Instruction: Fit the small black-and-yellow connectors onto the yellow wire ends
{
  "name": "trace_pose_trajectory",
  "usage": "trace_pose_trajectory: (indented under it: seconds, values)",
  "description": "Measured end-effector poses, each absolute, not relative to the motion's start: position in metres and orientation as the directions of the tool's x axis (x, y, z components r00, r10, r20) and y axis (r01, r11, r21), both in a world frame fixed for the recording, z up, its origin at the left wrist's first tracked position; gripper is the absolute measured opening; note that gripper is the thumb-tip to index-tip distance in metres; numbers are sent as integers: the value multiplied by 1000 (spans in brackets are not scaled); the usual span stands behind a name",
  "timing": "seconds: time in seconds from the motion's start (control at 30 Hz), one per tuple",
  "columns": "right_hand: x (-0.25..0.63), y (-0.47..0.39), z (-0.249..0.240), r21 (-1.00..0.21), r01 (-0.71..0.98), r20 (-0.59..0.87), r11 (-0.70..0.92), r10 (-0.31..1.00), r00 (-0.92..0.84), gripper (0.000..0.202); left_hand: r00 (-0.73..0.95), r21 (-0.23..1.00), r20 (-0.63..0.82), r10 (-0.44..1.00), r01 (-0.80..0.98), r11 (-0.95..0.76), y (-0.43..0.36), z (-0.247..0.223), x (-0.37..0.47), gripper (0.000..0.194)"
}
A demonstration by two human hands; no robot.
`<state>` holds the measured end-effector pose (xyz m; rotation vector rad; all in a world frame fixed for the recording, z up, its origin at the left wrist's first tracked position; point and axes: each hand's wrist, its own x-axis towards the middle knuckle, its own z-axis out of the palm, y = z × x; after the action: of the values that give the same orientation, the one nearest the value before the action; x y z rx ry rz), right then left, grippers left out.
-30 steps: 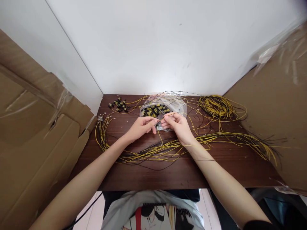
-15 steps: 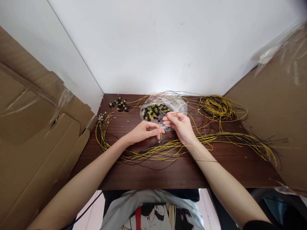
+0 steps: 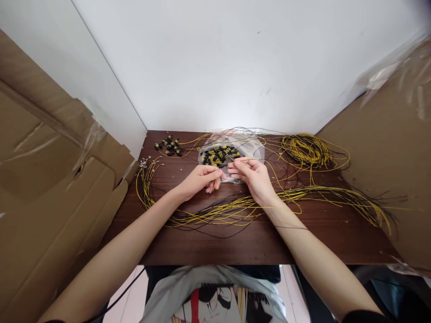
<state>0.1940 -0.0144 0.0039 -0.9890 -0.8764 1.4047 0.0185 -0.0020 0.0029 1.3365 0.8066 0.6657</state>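
Observation:
My right hand [image 3: 253,174] has its thumb and fingertips closed on a yellow wire, with a small black part [image 3: 222,165] sticking out at its fingertips. Close beside it on the left, my left hand [image 3: 204,181] pinches with thumb and forefinger near that black part. A short yellow wire end [image 3: 215,184] shows below the left fingers; what exactly they grip is partly hidden. Just behind both hands, a clear plastic bag [image 3: 258,154] lies with several black-and-yellow connectors [image 3: 217,154] on it. A long bundle of yellow and black wires [image 3: 215,215] runs under my wrists.
At the back left is a small pile of connectors [image 3: 169,146] joined to wires. Coiled yellow and black wire [image 3: 306,151] lies at the back right. Metal terminals [image 3: 145,162] tip the bundle's left end. Cardboard sheets [image 3: 57,193] and a white wall [image 3: 235,67] enclose the brown table [image 3: 215,251].
My left hand has shifted slightly left, and the wire end below its fingers has moved with it. The right hand stays almost in place, still holding the wire.

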Motion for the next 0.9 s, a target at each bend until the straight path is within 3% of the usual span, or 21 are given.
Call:
trace_pose_trajectory:
  seconds: [0.43,0.9]
  values:
    - [196,-17,7,-939,-327,-61,-110,986,-154,24,535,995,-75,842,-8,94,-4,3,22,28]
    - [193,-15,3,-911,-369,-121,-184,975,-187,32,538,996,-87,838,78,54,-5,7,23,30]
